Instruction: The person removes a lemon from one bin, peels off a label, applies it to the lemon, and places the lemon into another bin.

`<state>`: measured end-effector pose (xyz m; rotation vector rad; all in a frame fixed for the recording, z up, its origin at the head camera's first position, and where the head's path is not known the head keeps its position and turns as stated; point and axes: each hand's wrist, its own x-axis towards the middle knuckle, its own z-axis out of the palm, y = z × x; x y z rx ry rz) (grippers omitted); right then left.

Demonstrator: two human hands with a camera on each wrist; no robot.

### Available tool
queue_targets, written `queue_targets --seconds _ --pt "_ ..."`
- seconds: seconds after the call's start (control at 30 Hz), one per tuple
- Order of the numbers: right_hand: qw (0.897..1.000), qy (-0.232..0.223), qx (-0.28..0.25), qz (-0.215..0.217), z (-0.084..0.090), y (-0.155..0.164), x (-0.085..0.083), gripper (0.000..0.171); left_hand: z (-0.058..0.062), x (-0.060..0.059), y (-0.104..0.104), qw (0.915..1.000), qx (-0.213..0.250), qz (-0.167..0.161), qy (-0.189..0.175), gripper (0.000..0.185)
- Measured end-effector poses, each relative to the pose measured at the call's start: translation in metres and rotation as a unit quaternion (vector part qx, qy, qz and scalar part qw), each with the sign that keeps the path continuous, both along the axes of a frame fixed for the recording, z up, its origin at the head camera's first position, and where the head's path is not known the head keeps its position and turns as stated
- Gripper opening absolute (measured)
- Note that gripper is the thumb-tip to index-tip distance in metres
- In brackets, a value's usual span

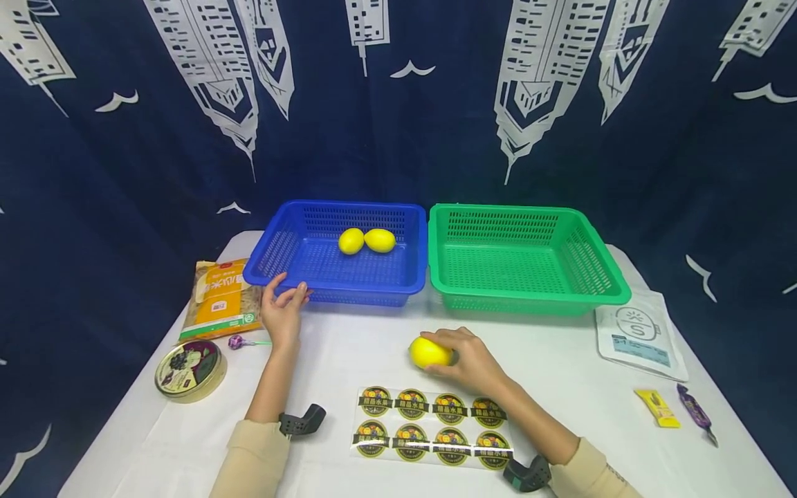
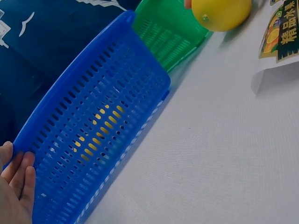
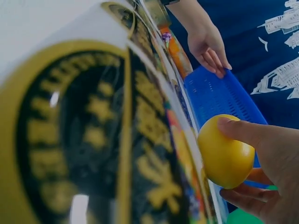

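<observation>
A dark blue curtain (image 1: 398,145) printed with pale buildings and birds hangs behind the table (image 1: 336,366), which is covered in white. At its far side, two perforated baskets stand side by side, the green basket (image 1: 529,299) on the right and the blue basket (image 1: 355,285) on the left. A clear sheet of round, fruit-printed stickers (image 1: 432,430) lies near the front. A white pouch (image 1: 641,339) rests by the green basket's right end, an orange bag (image 1: 218,301) by the blue one's left end.

The left hand (image 1: 283,315) grips the blue basket's near rim close to its left corner, fingers against the outer wall. The right hand (image 1: 470,356) holds a yellow lemon (image 1: 429,353) between thumb and fingers, beyond the sheet and in front of where the baskets meet; whether the fruit touches the table is hard to tell.

A round tin (image 1: 189,371) sits at the left. Two more lemons (image 1: 380,241) lie together inside the blue basket. Smallest are a purple-wrapped candy (image 1: 694,409) and a yellow packet (image 1: 658,408) at the right, and a lollipop (image 1: 235,342) beside the tin.
</observation>
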<state>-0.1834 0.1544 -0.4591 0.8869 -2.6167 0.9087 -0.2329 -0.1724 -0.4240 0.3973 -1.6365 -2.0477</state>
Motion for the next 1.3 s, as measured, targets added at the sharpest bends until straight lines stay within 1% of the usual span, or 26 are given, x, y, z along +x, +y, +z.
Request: queue_targets --seconds 0.07,0.13,0.2,0.27,0.33,0.4,0.43,0.47,0.5,0.53,0.57,0.63,0.67,0.7,0.73,0.77,0.8,0.83,0.87,0.9,0.93,0.97,1.03,1.13,1.23,1.3 --pt "1.000 0.001 0.003 -0.002 0.000 0.000 0.000 0.056 0.000 0.000 -0.001 0.9998 -0.015 -0.002 -0.009 0.048" --pt "1.000 0.001 0.004 -0.002 0.000 -0.001 0.000 0.056 -0.005 -0.002 -0.003 0.9995 -0.024 -0.010 -0.019 0.054" --pt "1.000 0.006 0.003 -0.003 -0.001 -0.001 0.000 0.057 -0.007 0.001 -0.005 0.9986 -0.040 -0.021 -0.028 0.061" --pt "1.000 0.011 0.003 -0.005 -0.002 -0.002 0.000 0.057 -0.007 0.008 -0.004 0.9963 -0.072 -0.027 -0.038 0.065" --pt "1.000 0.018 0.002 -0.008 -0.003 -0.002 0.000 0.057 -0.008 0.019 -0.001 0.9920 -0.116 -0.028 -0.041 0.064" --pt "1.000 0.028 0.002 -0.011 -0.003 -0.003 0.000 0.057 -0.011 0.031 0.003 0.9847 -0.169 -0.030 -0.027 0.056" --pt "0.999 0.032 0.002 -0.011 -0.004 -0.003 0.000 0.057 -0.013 0.037 0.005 0.9797 -0.196 -0.042 -0.012 0.051" --pt "0.999 0.036 0.002 -0.012 -0.004 -0.003 0.000 0.057 -0.016 0.043 0.007 0.9735 -0.220 -0.063 0.004 0.046" --pt "0.999 0.040 0.002 -0.011 -0.005 -0.003 -0.001 0.057 -0.019 0.048 0.009 0.9647 -0.244 -0.095 0.023 0.041" --pt "0.999 0.043 0.002 -0.011 -0.005 -0.003 -0.001 0.058 -0.022 0.054 0.010 0.9532 -0.269 -0.133 0.041 0.038" --pt "0.999 0.045 0.001 -0.011 -0.005 -0.003 -0.002 0.058 -0.026 0.059 0.011 0.9381 -0.294 -0.174 0.055 0.035" --pt "0.999 0.047 -0.003 -0.012 -0.004 -0.003 -0.002 0.059 -0.037 0.067 0.011 0.8991 -0.348 -0.257 0.070 0.035" --pt "0.999 0.049 -0.006 -0.014 -0.003 -0.004 -0.002 0.059 -0.042 0.071 0.012 0.8775 -0.375 -0.290 0.070 0.038" --pt "0.998 0.053 -0.009 -0.016 -0.002 -0.004 -0.002 0.060 -0.047 0.075 0.012 0.8557 -0.403 -0.317 0.070 0.041" --pt "0.998 0.058 -0.014 -0.019 -0.001 -0.005 -0.002 0.060 -0.052 0.078 0.013 0.8363 -0.429 -0.335 0.066 0.045" --pt "0.998 0.063 -0.022 -0.020 0.000 -0.006 -0.001 0.060 -0.056 0.080 0.013 0.8188 -0.451 -0.349 0.064 0.048" --pt "0.997 0.069 -0.031 -0.020 0.001 -0.007 0.000 0.059 -0.059 0.082 0.014 0.8046 -0.470 -0.358 0.063 0.051" --pt "0.996 0.077 -0.043 -0.019 0.002 -0.009 0.001 0.058 -0.061 0.084 0.014 0.7938 -0.483 -0.364 0.063 0.051" --pt "0.995 0.083 -0.057 -0.015 0.004 -0.012 0.003 0.056 -0.063 0.085 0.015 0.7865 -0.494 -0.366 0.064 0.051" --pt "0.993 0.087 -0.073 -0.010 0.005 -0.014 0.006 0.054 -0.064 0.086 0.015 0.7815 -0.501 -0.366 0.068 0.050" --pt "0.992 0.088 -0.089 -0.002 0.006 -0.017 0.008 0.052 -0.065 0.086 0.015 0.7790 -0.504 -0.365 0.074 0.048" --pt "0.991 0.087 -0.104 0.007 0.006 -0.020 0.012 0.049 -0.066 0.086 0.015 0.7791 -0.504 -0.364 0.081 0.045" --pt "0.988 0.084 -0.129 0.029 0.006 -0.027 0.018 0.044 -0.069 0.085 0.015 0.7807 -0.502 -0.359 0.095 0.039" --pt "0.985 0.070 -0.142 0.061 0.004 -0.038 0.027 0.040 -0.072 0.082 0.014 0.7836 -0.497 -0.356 0.109 0.032" --pt "0.987 0.058 -0.130 0.081 0.000 -0.049 0.034 0.038 -0.073 0.080 0.014 0.7879 -0.492 -0.354 0.110 0.027" --pt "0.989 0.039 -0.116 0.084 -0.003 -0.056 0.038 0.038 -0.073 0.079 0.015 0.7943 -0.481 -0.355 0.108 0.024"
